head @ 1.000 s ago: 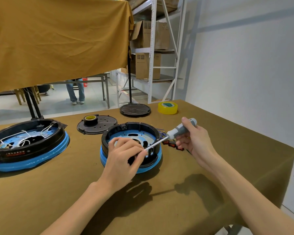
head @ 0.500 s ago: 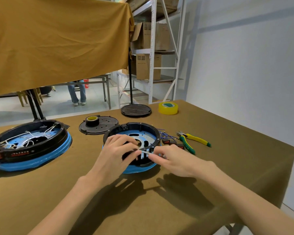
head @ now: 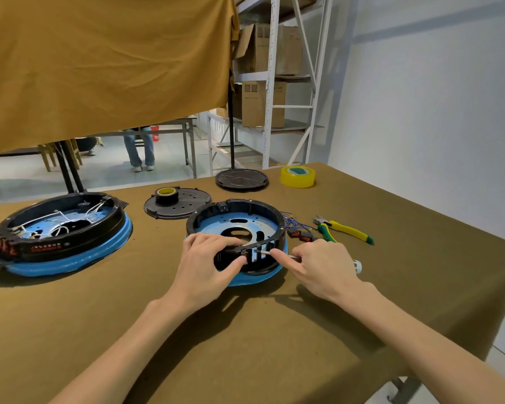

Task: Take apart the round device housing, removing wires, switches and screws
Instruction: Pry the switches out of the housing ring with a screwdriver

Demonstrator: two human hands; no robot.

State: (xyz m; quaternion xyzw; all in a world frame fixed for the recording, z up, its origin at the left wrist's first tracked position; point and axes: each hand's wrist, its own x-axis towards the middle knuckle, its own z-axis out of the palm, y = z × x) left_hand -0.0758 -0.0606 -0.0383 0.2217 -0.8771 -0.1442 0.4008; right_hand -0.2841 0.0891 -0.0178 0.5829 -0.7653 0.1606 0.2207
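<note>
A round black-and-blue housing (head: pixel 239 211) lies open on the table in front of me. My left hand (head: pixel 207 265) grips its near rim, thumb and fingers curled round the black wall. My right hand (head: pixel 321 266) holds a screwdriver (head: pixel 264 252) low and nearly flat, its metal tip against the rim's near side; the grey handle end (head: pixel 357 266) pokes out behind the hand. Loose wires and red switches (head: pixel 299 233) lie just right of the housing.
A second, larger housing (head: pixel 62 231) with white wires sits at the left. Two black lids (head: pixel 187 204) (head: pixel 242 179), a black tape roll (head: pixel 166 195), a yellow tape roll (head: pixel 298 176) and yellow-green pliers (head: pixel 343 230) lie around. The table edge runs along the right.
My right hand came down from a raised hold and now lays the screwdriver low against the housing's near rim. My left hand slid onto the rim's near wall. The pliers are now uncovered.
</note>
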